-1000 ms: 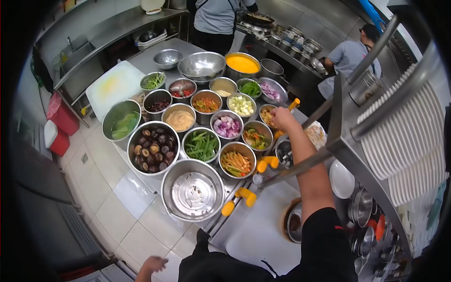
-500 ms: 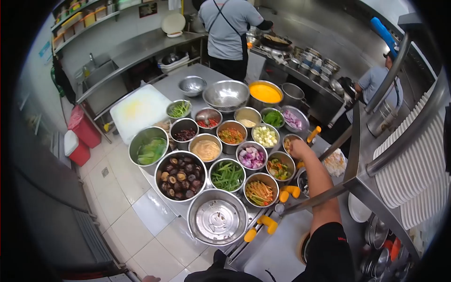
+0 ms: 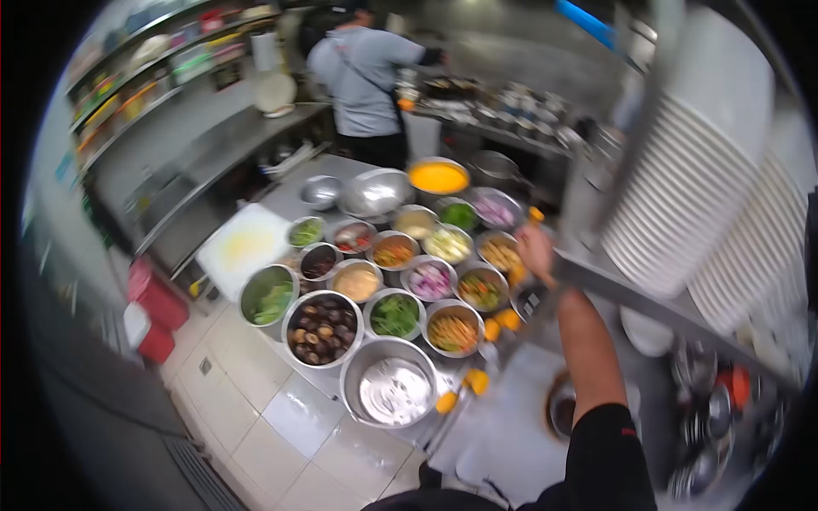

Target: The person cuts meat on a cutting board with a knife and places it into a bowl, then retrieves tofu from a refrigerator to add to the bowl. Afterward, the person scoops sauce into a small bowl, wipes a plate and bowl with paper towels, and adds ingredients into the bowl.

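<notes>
My right hand [image 3: 535, 249] is held out over the right edge of the group of steel pots, its fingers smeared by motion. It is beside a pot of pale brown pieces [image 3: 501, 252]. A yellow-orange handle or knob [image 3: 535, 215] shows just above the hand; whether I touch it is unclear. Nearby are a pot of mixed green and orange vegetables [image 3: 481, 291], a pot of chopped purple onion [image 3: 428, 279] and a pot of carrot-coloured strips [image 3: 453, 330]. My left hand is out of view.
A large, nearly empty steel pot [image 3: 392, 392] stands at the front, beside a pot of dark mushrooms [image 3: 320, 330]. A white cutting board [image 3: 247, 247] lies left. Stacked white plates [image 3: 673, 183] fill a rack at right. A co-worker [image 3: 365, 81] stands at the back.
My right hand has come up out of the pot of pale brown pieces to its right side. The view has shifted, bringing the plate stack closer and dropping the second co-worker from clear sight.
</notes>
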`<state>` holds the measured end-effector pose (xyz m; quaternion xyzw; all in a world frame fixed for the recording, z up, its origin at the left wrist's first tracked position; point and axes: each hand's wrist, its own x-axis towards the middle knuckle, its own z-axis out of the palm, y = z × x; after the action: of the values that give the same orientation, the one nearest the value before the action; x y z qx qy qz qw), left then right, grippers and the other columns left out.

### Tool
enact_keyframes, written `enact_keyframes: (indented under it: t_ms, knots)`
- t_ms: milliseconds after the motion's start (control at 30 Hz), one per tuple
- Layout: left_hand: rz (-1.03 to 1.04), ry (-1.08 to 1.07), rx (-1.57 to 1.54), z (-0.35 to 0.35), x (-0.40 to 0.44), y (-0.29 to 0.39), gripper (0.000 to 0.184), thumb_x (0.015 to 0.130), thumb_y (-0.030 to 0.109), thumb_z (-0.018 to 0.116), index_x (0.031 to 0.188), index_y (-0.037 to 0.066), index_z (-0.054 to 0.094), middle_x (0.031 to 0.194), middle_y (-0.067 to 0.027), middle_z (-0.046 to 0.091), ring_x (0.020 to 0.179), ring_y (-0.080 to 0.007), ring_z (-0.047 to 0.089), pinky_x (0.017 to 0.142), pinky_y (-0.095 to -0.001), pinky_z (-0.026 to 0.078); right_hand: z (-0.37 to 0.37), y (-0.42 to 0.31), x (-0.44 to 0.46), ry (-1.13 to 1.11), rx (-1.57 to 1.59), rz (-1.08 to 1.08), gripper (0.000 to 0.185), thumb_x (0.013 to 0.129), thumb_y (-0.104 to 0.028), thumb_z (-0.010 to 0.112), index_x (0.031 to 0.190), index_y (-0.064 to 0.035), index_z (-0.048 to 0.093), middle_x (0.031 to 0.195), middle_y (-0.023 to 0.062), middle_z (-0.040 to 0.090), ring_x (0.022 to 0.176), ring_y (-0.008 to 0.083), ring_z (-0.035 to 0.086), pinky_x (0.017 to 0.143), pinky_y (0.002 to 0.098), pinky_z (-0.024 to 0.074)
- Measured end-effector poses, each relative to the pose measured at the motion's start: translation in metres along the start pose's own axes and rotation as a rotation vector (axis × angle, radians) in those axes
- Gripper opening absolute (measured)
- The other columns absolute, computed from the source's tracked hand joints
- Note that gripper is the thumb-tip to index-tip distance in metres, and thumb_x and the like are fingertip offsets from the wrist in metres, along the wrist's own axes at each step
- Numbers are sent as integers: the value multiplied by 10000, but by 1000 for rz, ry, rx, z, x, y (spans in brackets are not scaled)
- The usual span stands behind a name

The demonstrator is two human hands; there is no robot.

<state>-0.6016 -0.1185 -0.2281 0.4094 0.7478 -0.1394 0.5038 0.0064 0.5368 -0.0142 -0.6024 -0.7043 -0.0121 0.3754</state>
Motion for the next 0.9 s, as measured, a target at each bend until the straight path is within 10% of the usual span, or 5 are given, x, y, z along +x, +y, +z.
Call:
enact_keyframes:
  t_ms: [100,167,400,633,900]
  knots:
    - [-49,-17,-130,-9,11,17,407,905,386,623,1164,72,632,1038,-175,655,925,-249,602,814,-382,473,-105,-20,-86,5,-308,-185,174,901,-203,578,1008,-99,667,848,96,680,747,242,646,733,374,515]
    - [-56,-7,-244,5,25,32,373,906,361,628,1104,45,640,942,-155,667,795,-229,611,704,-357,482,-202,-87,-113,-405,78,422,212,899,-173,580,1081,-92,653,813,46,655,681,166,608,682,329,520]
    - [70,151,-267,-46,5,81,264,931,279,614,999,24,627,705,-90,655,482,-174,604,396,-310,469,-300,-54,-250,-491,201,597,265,832,-90,585,1080,-18,641,866,116,682,740,217,653,712,344,524]
    - [565,784,-447,-223,-65,213,267,982,274,534,853,45,580,586,-12,494,477,-92,460,410,-263,358,-284,-82,-302,-568,163,510,326,834,-94,604,1151,-18,626,1033,181,676,889,287,669,796,375,534]
    - [1108,563,-214,-316,-139,466,328,951,124,563,1268,48,599,883,-72,685,616,-80,519,549,-238,447,-321,-120,-329,-511,-72,400,228,850,-202,615,1016,-46,635,904,178,659,840,363,630,720,444,491]
